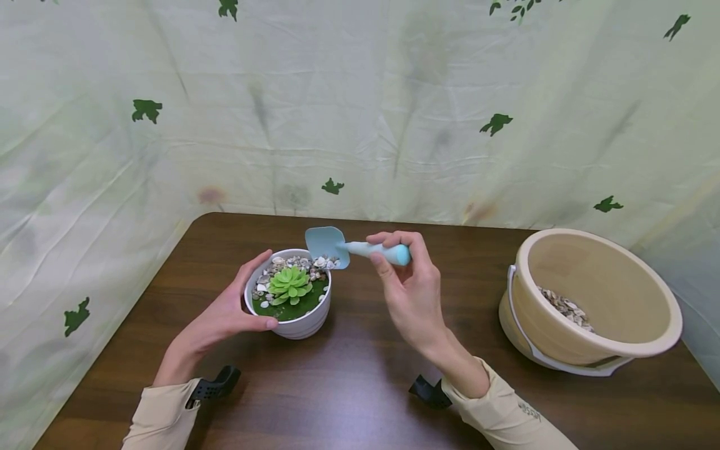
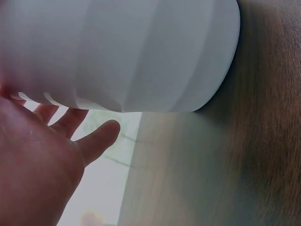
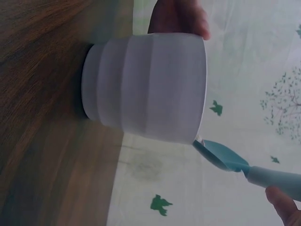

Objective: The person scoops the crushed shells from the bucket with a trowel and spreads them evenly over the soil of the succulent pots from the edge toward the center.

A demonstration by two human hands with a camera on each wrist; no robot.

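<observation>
Gripping a blue trowel by its handle, thumb and fingers curled round it, the right hand is at the centre of the head view; the left hand, left of centre, grasps the white pot with its thumb at the near rim and fingers round the far side, probably to steady it; the trowel's blade slants down to the rim at the pot's upper right, likely so that the pebbles on it drop inside; the bucket stands at the right of the frame, seemingly within the right hand's reach; counted, there are two hands, one trowel, one pot, one green succulent in it and one bucket; the pebbles in the bucket are too small and heaped to number.
</observation>
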